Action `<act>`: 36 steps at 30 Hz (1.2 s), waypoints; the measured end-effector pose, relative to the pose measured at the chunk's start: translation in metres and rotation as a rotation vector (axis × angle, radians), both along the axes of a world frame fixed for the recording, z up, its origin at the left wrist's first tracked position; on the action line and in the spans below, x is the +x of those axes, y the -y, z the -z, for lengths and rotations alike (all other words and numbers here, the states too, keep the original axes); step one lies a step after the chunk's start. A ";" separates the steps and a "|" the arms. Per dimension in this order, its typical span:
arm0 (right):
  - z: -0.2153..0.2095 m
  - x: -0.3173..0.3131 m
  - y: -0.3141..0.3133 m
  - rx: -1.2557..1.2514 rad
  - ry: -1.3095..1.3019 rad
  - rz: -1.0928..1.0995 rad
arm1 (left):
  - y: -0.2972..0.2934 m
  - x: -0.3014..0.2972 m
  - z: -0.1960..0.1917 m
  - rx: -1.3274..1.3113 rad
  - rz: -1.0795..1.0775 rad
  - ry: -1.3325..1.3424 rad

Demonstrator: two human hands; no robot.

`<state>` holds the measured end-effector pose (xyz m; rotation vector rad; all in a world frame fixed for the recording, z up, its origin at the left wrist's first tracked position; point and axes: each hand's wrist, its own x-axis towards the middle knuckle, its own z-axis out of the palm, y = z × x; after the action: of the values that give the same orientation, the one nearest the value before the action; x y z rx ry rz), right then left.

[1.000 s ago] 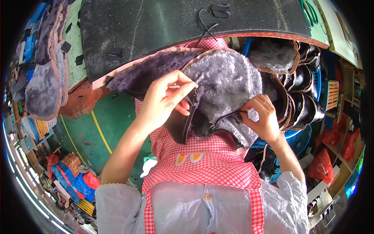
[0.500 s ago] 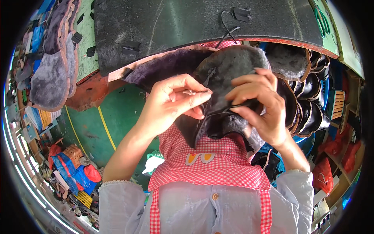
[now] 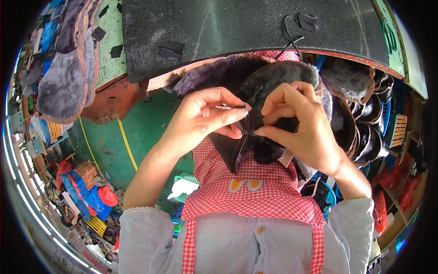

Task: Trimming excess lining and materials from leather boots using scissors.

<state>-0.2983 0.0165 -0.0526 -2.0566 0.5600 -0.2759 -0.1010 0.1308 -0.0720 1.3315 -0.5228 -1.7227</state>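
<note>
Before my apron hangs a fur-lined black leather boot upper [image 3: 284, 72], grey fleece showing on its inner side. A black zipper [image 3: 238, 153] runs down its edge below my fingers. My left hand [image 3: 212, 116] is closed, thumb and forefinger pinching the upper's edge above the zipper. A small pale bit shows between those fingers, too small to name. Close beside it, my right hand [image 3: 303, 123] has its thumb and curled fingers on the black part of the upper; its exact grip is partly hidden.
Ahead lies a dark-topped workbench [image 3: 255, 27] with short black zipper pieces [image 3: 171, 49] on it. Fleece-lined pieces [image 3: 61, 93] hang over the left green edge. More boot uppers [image 3: 365, 109] are stacked at right. A green basket [image 3: 185, 182] stands below left.
My right hand has turned and drawn its fingertips inward, nearer my left hand. The left hand keeps its pinch. The whole view has shifted slightly, putting the bench further right in the picture.
</note>
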 end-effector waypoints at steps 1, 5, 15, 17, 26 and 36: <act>-0.001 0.001 0.000 -0.001 -0.001 0.000 | 0.000 0.000 0.001 -0.007 0.001 -0.004; -0.002 0.004 0.001 -0.004 -0.023 -0.044 | -0.001 0.001 0.001 -0.015 0.020 -0.023; 0.000 0.005 -0.003 0.002 0.006 0.041 | -0.002 0.001 0.000 -0.040 0.067 -0.028; 0.001 0.003 -0.006 -0.007 0.002 0.061 | -0.001 0.001 0.001 -0.012 0.050 -0.066; 0.019 -0.002 -0.019 -0.144 0.143 0.199 | -0.007 -0.004 0.011 -0.028 -0.056 -0.116; 0.024 -0.003 -0.024 -0.071 0.182 0.273 | -0.006 -0.009 0.007 -0.063 -0.035 -0.039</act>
<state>-0.3018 0.0404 -0.0768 -1.9948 0.7266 -0.6457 -0.1097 0.1364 -0.0791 1.2534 -0.5242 -1.6865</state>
